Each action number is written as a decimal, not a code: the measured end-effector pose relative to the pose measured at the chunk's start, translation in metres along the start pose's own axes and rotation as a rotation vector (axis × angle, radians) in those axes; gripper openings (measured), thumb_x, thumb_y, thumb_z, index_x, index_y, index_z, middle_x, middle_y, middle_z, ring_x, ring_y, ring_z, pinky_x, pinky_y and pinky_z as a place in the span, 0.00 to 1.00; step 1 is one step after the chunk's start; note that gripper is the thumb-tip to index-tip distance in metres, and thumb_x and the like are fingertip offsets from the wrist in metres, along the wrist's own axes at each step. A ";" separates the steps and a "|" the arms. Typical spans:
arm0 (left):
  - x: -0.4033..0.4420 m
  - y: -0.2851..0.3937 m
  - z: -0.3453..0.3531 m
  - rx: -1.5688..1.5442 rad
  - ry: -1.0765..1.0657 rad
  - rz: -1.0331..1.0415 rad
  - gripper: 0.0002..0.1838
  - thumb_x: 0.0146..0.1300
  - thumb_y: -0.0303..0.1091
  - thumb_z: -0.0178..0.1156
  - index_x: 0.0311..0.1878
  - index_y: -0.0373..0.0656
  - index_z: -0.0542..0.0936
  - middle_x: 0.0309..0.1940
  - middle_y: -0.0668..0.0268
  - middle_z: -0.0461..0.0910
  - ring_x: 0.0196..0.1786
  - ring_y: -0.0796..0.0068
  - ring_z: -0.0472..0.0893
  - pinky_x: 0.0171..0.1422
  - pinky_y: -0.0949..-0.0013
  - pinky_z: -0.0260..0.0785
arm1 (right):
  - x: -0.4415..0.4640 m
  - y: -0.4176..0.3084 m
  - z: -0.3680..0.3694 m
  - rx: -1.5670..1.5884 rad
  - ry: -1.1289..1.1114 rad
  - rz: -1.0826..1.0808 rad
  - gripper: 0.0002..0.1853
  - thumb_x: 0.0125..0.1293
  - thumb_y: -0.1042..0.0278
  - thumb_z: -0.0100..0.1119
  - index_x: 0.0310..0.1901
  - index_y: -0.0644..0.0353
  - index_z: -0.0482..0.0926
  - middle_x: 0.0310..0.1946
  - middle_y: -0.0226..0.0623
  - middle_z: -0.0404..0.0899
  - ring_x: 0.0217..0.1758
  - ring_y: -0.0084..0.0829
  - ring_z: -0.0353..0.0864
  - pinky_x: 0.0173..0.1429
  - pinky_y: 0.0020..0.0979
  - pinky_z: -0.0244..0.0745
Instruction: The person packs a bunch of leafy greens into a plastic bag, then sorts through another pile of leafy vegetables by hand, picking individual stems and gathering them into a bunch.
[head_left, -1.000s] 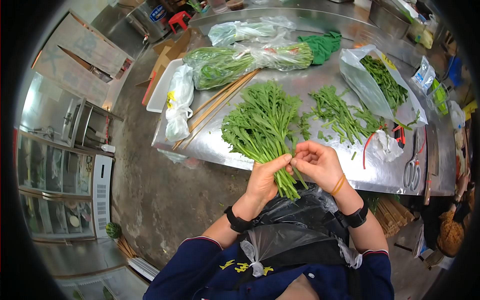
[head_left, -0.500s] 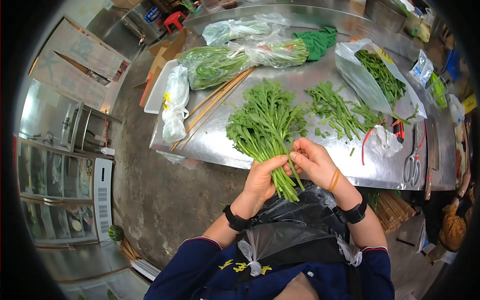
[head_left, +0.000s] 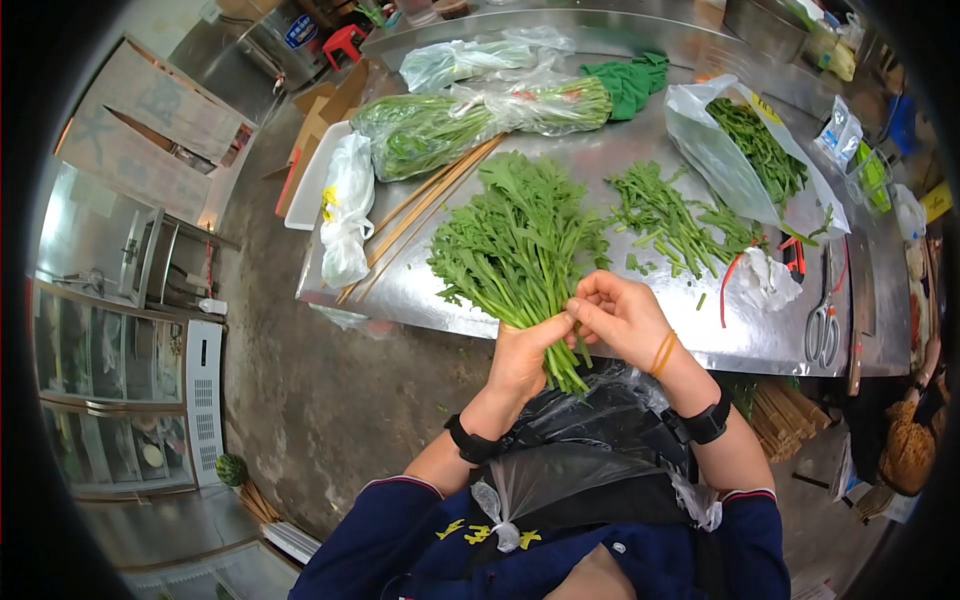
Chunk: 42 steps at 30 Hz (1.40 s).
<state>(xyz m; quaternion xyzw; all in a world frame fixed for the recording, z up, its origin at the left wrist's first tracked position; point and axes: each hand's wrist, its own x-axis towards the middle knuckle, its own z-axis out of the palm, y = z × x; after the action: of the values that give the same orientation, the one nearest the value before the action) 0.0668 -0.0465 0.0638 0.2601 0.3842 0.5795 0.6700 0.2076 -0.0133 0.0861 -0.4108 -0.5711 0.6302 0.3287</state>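
A thick bunch of leafy greens (head_left: 520,235), with jagged leaves like garland chrysanthemum, is gripped around its stems by my left hand (head_left: 525,355). The leaves point away from me over the table edge, and cut stem ends stick out below the hand. Fingers curled and pinched, my right hand (head_left: 618,312) meets my left thumb at the right side of the stems. Whatever lies between those fingertips is hidden. To the right of the bunch, loose greens (head_left: 665,215) are spread on the metal table (head_left: 450,305). An open plastic bag (head_left: 700,130) holds more greens.
Wrapped vegetables (head_left: 430,135), a green cloth (head_left: 635,85) and thin sticks (head_left: 425,210) lie toward the back and left. Scissors (head_left: 823,330), a knife (head_left: 860,310), crumpled white paper (head_left: 768,280) and a red-handled tool (head_left: 793,258) are at the right.
The bunch has shifted slightly left and spread wider. The single stem that stood apart by my right fingers now sits closer to the bunch, and the right fingertips have moved slightly left.
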 end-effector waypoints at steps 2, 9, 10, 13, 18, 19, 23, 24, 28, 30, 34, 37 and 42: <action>0.000 -0.001 0.000 0.018 -0.007 0.003 0.08 0.53 0.20 0.56 0.37 0.38 0.75 0.29 0.68 0.76 0.27 0.80 0.73 0.30 0.76 0.66 | 0.000 -0.003 0.000 0.019 0.060 0.058 0.07 0.61 0.70 0.53 0.32 0.65 0.72 0.23 0.29 0.76 0.24 0.16 0.75 0.28 0.20 0.70; 0.001 -0.008 -0.003 -0.010 -0.020 -0.046 0.07 0.54 0.22 0.56 0.38 0.37 0.75 0.28 0.67 0.76 0.26 0.79 0.74 0.30 0.76 0.67 | -0.001 0.007 0.006 -0.364 0.211 -0.173 0.05 0.58 0.72 0.52 0.30 0.66 0.71 0.21 0.42 0.76 0.23 0.36 0.78 0.28 0.30 0.71; 0.001 -0.008 -0.002 -0.057 -0.002 -0.073 0.07 0.55 0.23 0.56 0.38 0.37 0.75 0.28 0.67 0.76 0.26 0.79 0.74 0.30 0.75 0.67 | -0.002 0.001 0.008 -0.476 0.235 -0.210 0.05 0.58 0.72 0.52 0.30 0.65 0.71 0.22 0.44 0.75 0.23 0.40 0.77 0.30 0.32 0.71; -0.001 -0.006 -0.002 -0.133 0.031 -0.145 0.07 0.55 0.24 0.57 0.38 0.37 0.74 0.28 0.67 0.76 0.26 0.79 0.74 0.29 0.75 0.67 | -0.001 0.006 0.009 -0.568 0.261 -0.297 0.05 0.57 0.72 0.52 0.30 0.65 0.70 0.23 0.46 0.74 0.25 0.43 0.77 0.31 0.36 0.70; 0.002 -0.009 -0.007 -0.226 0.074 -0.214 0.09 0.56 0.25 0.56 0.40 0.38 0.73 0.27 0.67 0.75 0.25 0.78 0.73 0.28 0.75 0.67 | -0.003 0.009 0.009 -0.375 0.209 -0.228 0.05 0.58 0.72 0.51 0.33 0.63 0.68 0.27 0.45 0.73 0.30 0.46 0.75 0.33 0.39 0.69; 0.002 -0.009 -0.007 -0.223 0.066 -0.221 0.09 0.56 0.25 0.56 0.40 0.38 0.73 0.27 0.67 0.75 0.25 0.78 0.73 0.28 0.75 0.67 | -0.002 0.012 0.011 -0.375 0.221 -0.225 0.05 0.58 0.72 0.51 0.33 0.63 0.68 0.27 0.45 0.73 0.30 0.46 0.75 0.33 0.39 0.69; 0.006 -0.013 -0.010 -0.202 0.068 -0.255 0.09 0.55 0.26 0.56 0.41 0.38 0.73 0.28 0.67 0.75 0.26 0.78 0.73 0.29 0.75 0.66 | 0.000 0.021 0.015 -0.598 0.356 -0.456 0.03 0.59 0.76 0.49 0.33 0.63 0.66 0.25 0.43 0.72 0.23 0.37 0.77 0.27 0.34 0.69; 0.006 -0.012 -0.009 -0.209 0.054 -0.260 0.10 0.55 0.27 0.56 0.41 0.38 0.73 0.28 0.67 0.75 0.25 0.79 0.73 0.29 0.75 0.66 | 0.000 0.022 0.017 -0.566 0.370 -0.426 0.03 0.59 0.76 0.49 0.33 0.63 0.66 0.24 0.42 0.72 0.22 0.37 0.77 0.26 0.34 0.69; 0.006 -0.011 -0.005 -0.210 0.052 -0.249 0.11 0.55 0.28 0.56 0.41 0.39 0.72 0.32 0.65 0.75 0.25 0.79 0.72 0.29 0.76 0.66 | 0.002 0.009 0.012 -0.331 0.357 -0.206 0.03 0.61 0.74 0.48 0.35 0.63 0.66 0.18 0.38 0.74 0.21 0.34 0.78 0.24 0.33 0.70; 0.014 -0.002 -0.009 -0.246 0.052 -0.199 0.09 0.55 0.29 0.56 0.39 0.40 0.71 0.34 0.62 0.75 0.25 0.78 0.71 0.30 0.75 0.66 | 0.004 0.006 0.000 -0.453 0.520 -0.419 0.08 0.62 0.67 0.51 0.36 0.63 0.71 0.21 0.41 0.77 0.23 0.37 0.79 0.28 0.34 0.72; 0.022 0.021 -0.020 -0.314 0.093 -0.080 0.08 0.56 0.30 0.56 0.38 0.41 0.71 0.33 0.62 0.74 0.25 0.80 0.69 0.31 0.74 0.66 | 0.021 -0.005 -0.060 -0.996 0.477 0.040 0.13 0.59 0.55 0.52 0.32 0.57 0.78 0.27 0.41 0.79 0.29 0.42 0.79 0.34 0.39 0.72; 0.024 0.029 -0.027 -0.411 0.103 -0.022 0.08 0.56 0.30 0.56 0.39 0.42 0.72 0.29 0.67 0.72 0.25 0.82 0.69 0.30 0.77 0.65 | 0.007 0.012 -0.108 -1.056 0.723 0.167 0.13 0.55 0.53 0.55 0.31 0.54 0.80 0.29 0.40 0.80 0.34 0.41 0.79 0.38 0.39 0.72; 0.020 0.027 -0.027 -0.406 0.125 -0.046 0.06 0.58 0.30 0.55 0.38 0.43 0.72 0.30 0.68 0.73 0.26 0.81 0.69 0.31 0.76 0.65 | -0.009 0.043 -0.137 -1.196 0.671 0.374 0.09 0.51 0.58 0.56 0.28 0.52 0.81 0.30 0.38 0.79 0.36 0.40 0.78 0.40 0.39 0.72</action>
<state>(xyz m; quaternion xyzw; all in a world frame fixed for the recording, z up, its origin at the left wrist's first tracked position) 0.0302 -0.0243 0.0653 0.0746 0.3064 0.6445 0.6965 0.3366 0.0352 0.0432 -0.7837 -0.6072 0.0941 0.0914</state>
